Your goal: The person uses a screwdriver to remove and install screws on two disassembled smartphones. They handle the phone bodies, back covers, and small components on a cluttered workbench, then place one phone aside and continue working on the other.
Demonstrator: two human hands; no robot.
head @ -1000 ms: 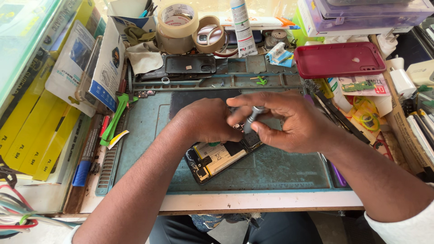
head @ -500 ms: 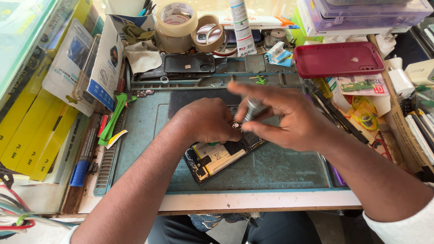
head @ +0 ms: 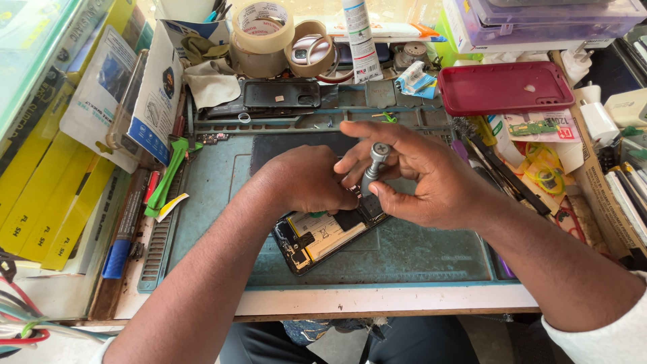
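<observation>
At the centre of the frame your right hand (head: 431,182) pinches a slim grey metal screwdriver (head: 373,168) upright, its tip down on the opened black phone with its yellow-labelled battery showing (head: 323,236). Your left hand (head: 306,178) presses on the phone's upper end, just beside the driver. The phone lies tilted on the blue-green repair mat (head: 418,249) covering the desk. Toward the upper right sits a dark red phone case (head: 509,87); at the top centre stand two rolls of beige tape (head: 263,30). A green plastic pry tool (head: 168,172) lies at the left.
</observation>
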